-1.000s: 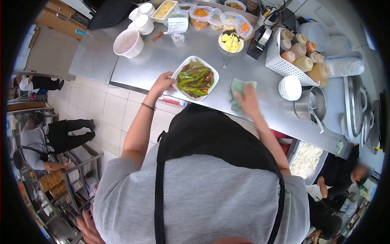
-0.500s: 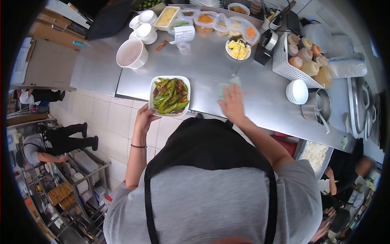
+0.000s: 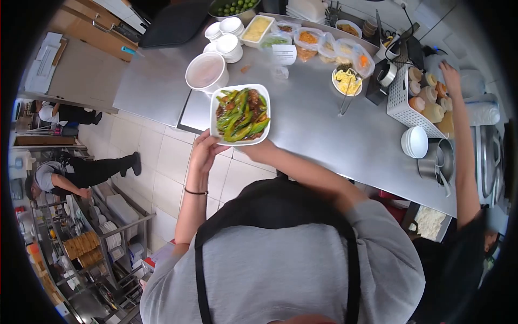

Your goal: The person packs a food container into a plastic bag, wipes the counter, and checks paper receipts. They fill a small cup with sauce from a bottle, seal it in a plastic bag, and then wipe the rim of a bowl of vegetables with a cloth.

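Observation:
My left hand (image 3: 205, 152) grips the lower left corner of a square white bowl (image 3: 213, 122). Inside lie glossy green peppers (image 3: 240, 121) with dark brown meat pieces. My right hand (image 3: 259, 150) is behind and below the bowl's lower right side. Its fingers are hidden by the bowl, so whether it touches the bowl or holds anything cannot be made out. The bowl is raised near the counter's front edge, close to a white round tub (image 3: 206, 74).
Along the back of the steel counter (image 3: 302, 129) stand stacked white cups (image 3: 229, 48), bagged ingredients (image 3: 307, 40), a bowl with yellow strips and tongs (image 3: 347, 82) and a basket of squeeze bottles (image 3: 413, 108). At the right, a co-worker's arm (image 3: 464, 146) reaches past the basket.
My right hand has left the counter and moved left behind the bowl. The green cloth no longer shows on the counter. The bowl is slightly higher. A co-worker's arm has come in at the right.

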`<state>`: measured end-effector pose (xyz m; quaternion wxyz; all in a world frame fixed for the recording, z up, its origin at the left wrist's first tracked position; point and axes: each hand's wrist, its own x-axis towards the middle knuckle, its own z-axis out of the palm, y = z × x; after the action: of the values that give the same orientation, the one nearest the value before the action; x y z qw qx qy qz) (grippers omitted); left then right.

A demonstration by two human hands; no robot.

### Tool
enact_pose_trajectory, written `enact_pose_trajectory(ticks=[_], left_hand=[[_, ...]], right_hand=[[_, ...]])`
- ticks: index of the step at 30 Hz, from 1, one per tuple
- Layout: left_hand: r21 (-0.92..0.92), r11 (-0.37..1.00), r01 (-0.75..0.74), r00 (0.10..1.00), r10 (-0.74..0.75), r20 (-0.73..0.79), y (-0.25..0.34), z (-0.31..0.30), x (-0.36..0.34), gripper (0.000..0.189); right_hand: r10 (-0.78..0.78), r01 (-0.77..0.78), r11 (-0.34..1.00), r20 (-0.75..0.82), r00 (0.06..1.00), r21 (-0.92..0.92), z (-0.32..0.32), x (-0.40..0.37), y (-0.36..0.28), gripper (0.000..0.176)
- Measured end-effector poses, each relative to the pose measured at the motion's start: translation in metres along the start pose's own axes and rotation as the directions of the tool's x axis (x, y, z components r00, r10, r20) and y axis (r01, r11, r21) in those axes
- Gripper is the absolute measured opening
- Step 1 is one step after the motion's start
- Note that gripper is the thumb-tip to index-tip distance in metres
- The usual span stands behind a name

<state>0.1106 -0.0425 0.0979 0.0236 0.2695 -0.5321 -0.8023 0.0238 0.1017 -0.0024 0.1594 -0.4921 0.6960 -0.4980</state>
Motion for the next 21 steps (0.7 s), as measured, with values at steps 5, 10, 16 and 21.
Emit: enact_pose_trajectory(ticks=[5,10,16,21], left_hand=[[-0.026,1.000,0.006,0.994,-0.003,0.111,0.003,0.017,0.024,0.035],[-0.023,1.000,0.015,0.973,-0.010,0.232,0.006,0.065,0.033,0.031],[-0.006,0.991,0.135,0.929,-0.125,0.347,-0.009,0.117,0.032,0.030],[-0.072,0.988,0.135,0.961,-0.113,0.251,-0.022,0.108,0.034,0.032]], right_hand=[[-0.078,0.003,0.869,-0.130,0.988,-0.495,-0.069,-0.139,0.005,0.029],[0.702,-0.378,0.694,-0.458,0.546,0.613,-0.146,-0.141,-0.003,0.026],[0.880,0.059,0.066,-0.086,0.467,0.996,-0.161,-0.080,-0.010,0.032],[0.800,-0.254,0.165,0.021,0.600,0.953,-0.130,-0.120,-0.021,0.028]])
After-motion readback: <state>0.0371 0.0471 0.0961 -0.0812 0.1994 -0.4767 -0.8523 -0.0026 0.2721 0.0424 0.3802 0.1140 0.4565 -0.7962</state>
